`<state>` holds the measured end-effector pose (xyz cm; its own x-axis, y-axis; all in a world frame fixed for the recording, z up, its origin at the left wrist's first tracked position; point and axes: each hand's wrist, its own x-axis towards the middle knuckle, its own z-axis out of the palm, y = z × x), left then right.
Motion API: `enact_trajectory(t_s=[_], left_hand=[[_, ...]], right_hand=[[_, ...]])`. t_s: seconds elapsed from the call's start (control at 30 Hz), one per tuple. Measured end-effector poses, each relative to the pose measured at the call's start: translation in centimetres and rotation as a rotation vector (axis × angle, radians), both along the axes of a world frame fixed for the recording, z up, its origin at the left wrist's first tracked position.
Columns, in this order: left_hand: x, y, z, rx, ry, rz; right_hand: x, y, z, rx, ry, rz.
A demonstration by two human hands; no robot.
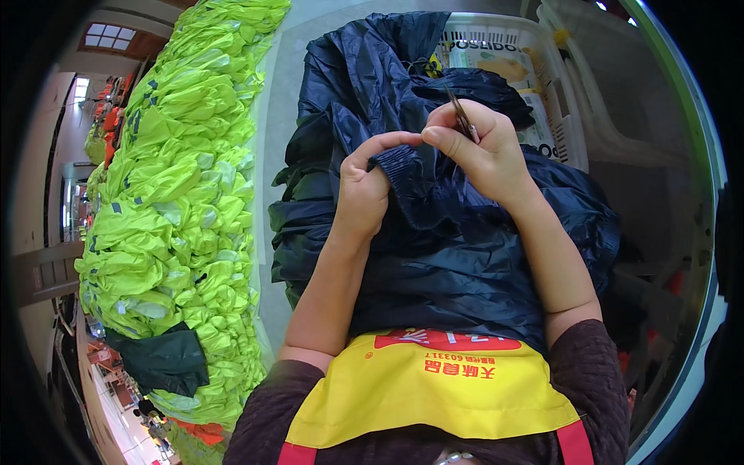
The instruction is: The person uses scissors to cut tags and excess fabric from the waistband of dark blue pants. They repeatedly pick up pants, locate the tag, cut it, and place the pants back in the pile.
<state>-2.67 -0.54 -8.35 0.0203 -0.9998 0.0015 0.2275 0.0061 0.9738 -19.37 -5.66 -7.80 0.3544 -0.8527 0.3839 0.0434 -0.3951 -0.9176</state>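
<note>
In the middle of the frame we see the left hand (363, 188) pinching the ribbed cuff (404, 164) of a dark blue jacket (449, 256) that lies on the lap. The right hand (482, 149) is closed around small scissors (462, 116) just above the cuff. A pile of yellow-green vests (186, 201) fills the left side.
</note>
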Motion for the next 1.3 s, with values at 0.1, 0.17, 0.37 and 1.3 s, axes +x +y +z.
enact_trajectory(t_s=[0.1, 0.17, 0.37, 1.3], left_hand=[[0.4, 0.0, -0.1, 0.03, -0.018, -0.021], [0.7, 0.1, 0.1, 0.059, -0.031, -0.043], [0.2, 0.1, 0.0, 0.018, -0.006, -0.045], [-0.1, -0.1, -0.2, -0.045, -0.021, 0.12]], right_hand=[[0.0, -0.1, 0.2, 0.11, -0.093, -0.01], [0.1, -0.1, 0.4, 0.109, -0.078, -0.008], [0.4, 0.7, 0.9, -0.005, -0.002, 0.085], [-0.7, 1.8, 3.0, 0.001, 0.405, 0.187]])
